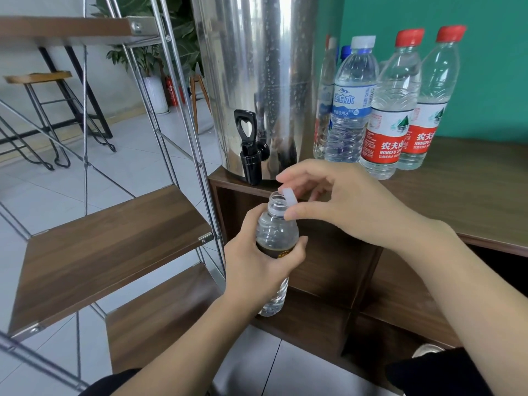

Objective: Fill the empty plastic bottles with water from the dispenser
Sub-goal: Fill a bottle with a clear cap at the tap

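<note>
My left hand (257,261) grips a clear plastic bottle (275,227) with a dark label around its middle, held upright below and in front of the tap. Its neck is uncovered. My right hand (343,201) pinches a white cap (288,197) between thumb and fingers, just beside the bottle's mouth. The steel dispenser (257,81) stands on the wooden counter (471,195); its black tap (250,147) juts over the counter's edge, above the bottle.
Several capped bottles stand right of the dispenser, among them a blue-labelled one (351,104) and two red-capped ones (394,110). A metal-framed rack with wooden shelves (108,250) stands close on the left. Cabinet compartments (328,267) lie under the counter.
</note>
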`<state>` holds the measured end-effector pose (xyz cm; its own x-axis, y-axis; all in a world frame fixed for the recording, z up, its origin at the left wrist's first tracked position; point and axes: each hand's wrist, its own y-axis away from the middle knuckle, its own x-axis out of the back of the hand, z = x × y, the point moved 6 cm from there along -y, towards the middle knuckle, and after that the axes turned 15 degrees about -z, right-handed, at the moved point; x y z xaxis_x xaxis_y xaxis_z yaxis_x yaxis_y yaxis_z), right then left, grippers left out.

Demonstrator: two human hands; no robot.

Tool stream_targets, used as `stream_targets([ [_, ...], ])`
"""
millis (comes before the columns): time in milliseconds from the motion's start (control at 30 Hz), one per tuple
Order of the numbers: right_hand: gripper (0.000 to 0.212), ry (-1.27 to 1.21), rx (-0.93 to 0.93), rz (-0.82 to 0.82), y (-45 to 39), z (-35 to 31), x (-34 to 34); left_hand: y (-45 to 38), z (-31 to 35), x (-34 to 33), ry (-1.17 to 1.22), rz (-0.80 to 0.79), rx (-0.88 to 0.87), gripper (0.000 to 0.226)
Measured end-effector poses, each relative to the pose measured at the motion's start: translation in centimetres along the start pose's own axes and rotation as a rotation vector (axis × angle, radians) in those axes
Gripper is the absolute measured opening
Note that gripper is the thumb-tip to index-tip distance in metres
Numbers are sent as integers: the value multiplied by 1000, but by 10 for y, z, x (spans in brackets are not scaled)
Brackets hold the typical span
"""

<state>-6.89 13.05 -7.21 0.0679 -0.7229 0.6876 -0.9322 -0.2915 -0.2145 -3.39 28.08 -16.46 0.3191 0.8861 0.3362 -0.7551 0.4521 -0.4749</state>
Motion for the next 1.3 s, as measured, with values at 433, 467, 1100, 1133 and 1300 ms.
stream_targets([
  [433, 25, 240, -126, -129, 19, -26, 12, 8, 16, -25, 182, -255, -23, 54],
  [467, 28, 290, -147, -133, 19, -28, 11, 9, 16, -27, 190, -258, -20, 55],
  [1100, 20, 468, -165, -218, 55, -15, 17, 15, 27, -44, 204, -432, -22, 53],
  [1133, 24, 493, -164, -219, 56, -15, 17, 15, 28, -45, 199, -434, -31, 52],
  [1300, 48, 578, -171, -183, 57, -16, 11, 18, 33, -48, 153, -403, -53, 54],
])
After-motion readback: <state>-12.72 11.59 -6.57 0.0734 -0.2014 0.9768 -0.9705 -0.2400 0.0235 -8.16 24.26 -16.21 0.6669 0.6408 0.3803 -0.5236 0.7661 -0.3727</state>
